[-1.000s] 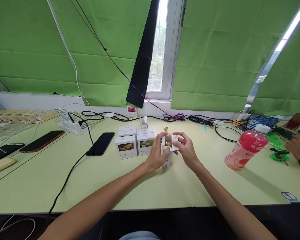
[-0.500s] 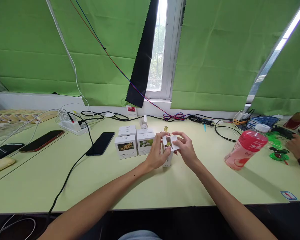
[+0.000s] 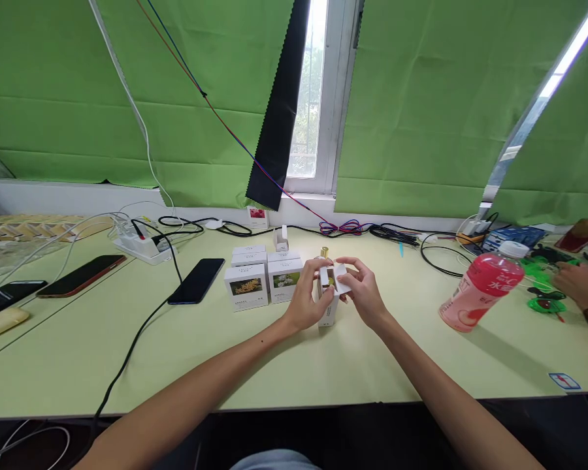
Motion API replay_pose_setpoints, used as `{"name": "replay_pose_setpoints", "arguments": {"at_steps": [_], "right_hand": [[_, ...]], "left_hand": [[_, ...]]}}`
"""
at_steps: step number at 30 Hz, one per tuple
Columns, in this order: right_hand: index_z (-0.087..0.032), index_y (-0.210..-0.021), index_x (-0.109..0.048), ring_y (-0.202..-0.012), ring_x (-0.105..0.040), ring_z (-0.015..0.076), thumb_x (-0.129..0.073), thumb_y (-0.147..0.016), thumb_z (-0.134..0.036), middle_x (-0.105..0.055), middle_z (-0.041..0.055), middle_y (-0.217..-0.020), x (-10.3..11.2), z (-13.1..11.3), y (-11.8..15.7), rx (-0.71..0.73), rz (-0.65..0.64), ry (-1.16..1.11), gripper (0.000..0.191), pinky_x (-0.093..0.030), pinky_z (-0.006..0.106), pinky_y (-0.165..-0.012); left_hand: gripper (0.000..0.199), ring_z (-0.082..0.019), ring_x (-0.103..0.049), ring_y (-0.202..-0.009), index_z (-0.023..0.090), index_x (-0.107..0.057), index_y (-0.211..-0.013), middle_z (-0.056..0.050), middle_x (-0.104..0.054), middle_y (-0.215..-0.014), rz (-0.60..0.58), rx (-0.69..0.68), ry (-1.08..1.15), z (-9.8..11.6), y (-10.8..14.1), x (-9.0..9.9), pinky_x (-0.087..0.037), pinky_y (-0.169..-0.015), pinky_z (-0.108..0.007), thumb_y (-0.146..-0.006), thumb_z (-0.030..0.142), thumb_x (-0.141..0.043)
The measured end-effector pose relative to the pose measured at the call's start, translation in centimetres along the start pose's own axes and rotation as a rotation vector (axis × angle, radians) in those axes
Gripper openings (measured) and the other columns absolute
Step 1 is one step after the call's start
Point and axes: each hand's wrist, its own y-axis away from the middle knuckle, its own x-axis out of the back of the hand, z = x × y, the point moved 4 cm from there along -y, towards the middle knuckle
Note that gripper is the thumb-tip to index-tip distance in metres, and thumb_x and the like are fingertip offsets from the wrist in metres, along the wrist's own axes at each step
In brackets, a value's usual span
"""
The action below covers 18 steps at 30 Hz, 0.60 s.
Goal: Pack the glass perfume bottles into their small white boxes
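A small white carton (image 3: pixel 326 316) stands upright on the table in front of me, its top open. My left hand (image 3: pixel 306 301) is closed around its left side, thumb at the near top edge. My right hand (image 3: pixel 366 295) pinches the raised white flap (image 3: pixel 342 277) on the right. Something yellowish shows in the carton's opening, too small to name. Just behind it is a gold-coloured top (image 3: pixel 324 252) of an item mostly hidden by my fingers. To the left, several white boxes with flower pictures (image 3: pixel 246 287) stand grouped, an opened small box (image 3: pixel 281 239) behind them.
A dark phone (image 3: pixel 196 281) and a black cable lie left of the boxes, with a white power strip (image 3: pixel 144 247) farther back. On the right stands a pink drink bottle (image 3: pixel 483 287). Another person's hand (image 3: pixel 581 285) is at green items on the far right. Coiled cables (image 3: pixel 394 235) run along the wall.
My hands and the carton hold nearly the same position. At the far right, the other person's hand has shifted slightly to the left.
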Motion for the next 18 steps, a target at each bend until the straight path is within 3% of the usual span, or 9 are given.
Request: {"name": "replay_pose_setpoints", "arguments": {"at_steps": [18], "right_hand": [[-0.021,-0.106,-0.057,-0.050,-0.048,0.0108,-0.065,-0.067,-0.027,-0.064,-0.0032,-0.072,-0.15,-0.40,0.28,0.009,0.025,-0.003,0.041,-0.037,0.025,-0.044]], "left_hand": [[0.039,-0.026,-0.057,-0.116,0.025,-0.047,-0.126,-0.010,-0.057,-0.125,-0.026,-0.005,-0.020,0.00,-0.24,0.06,-0.050,-0.098,-0.045,-0.089,0.026,-0.056]]}}
